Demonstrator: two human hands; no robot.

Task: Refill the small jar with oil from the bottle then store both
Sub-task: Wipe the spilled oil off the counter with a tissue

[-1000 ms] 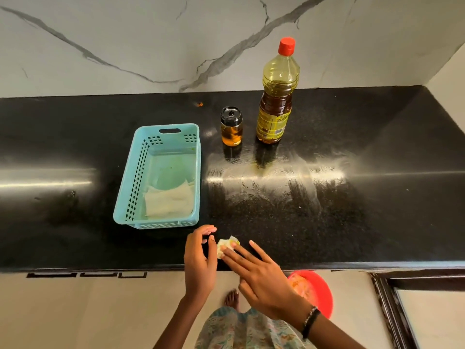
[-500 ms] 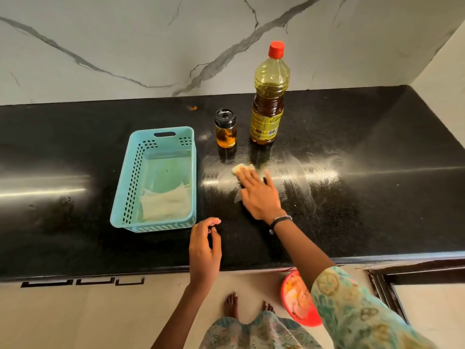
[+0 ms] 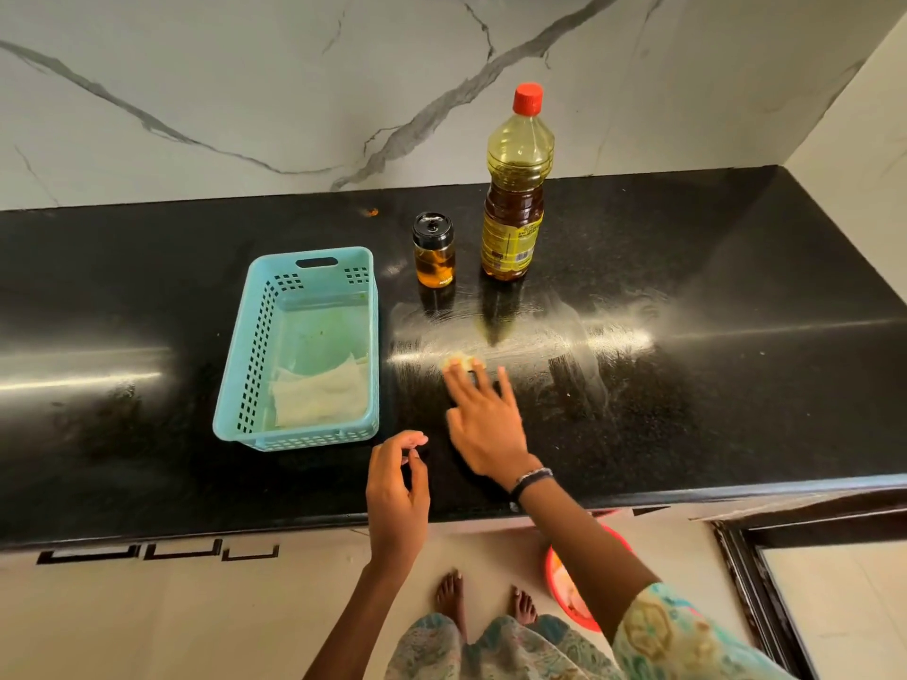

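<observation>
Black tabletop [image 3: 687, 385] spanned mid-frame. Blue basket [image 3: 299, 346] left of centre, paper inside. Oil bottle [image 3: 515, 188] stood upper centre, capped; small jar [image 3: 434, 250] just left of it, lidded. Right hand [image 3: 483, 419] pressed flat on a pale wad [image 3: 459, 361], grip released. Left hand [image 3: 396, 488] hovered loosely curled, empty.

The right hand [image 3: 483, 424] is stretched far forward, palm down, with the fingers [image 3: 491, 385] spread flat. The left hand [image 3: 397, 488] stays near, loosely curled, thumb close to forefinger, holding nothing.
</observation>
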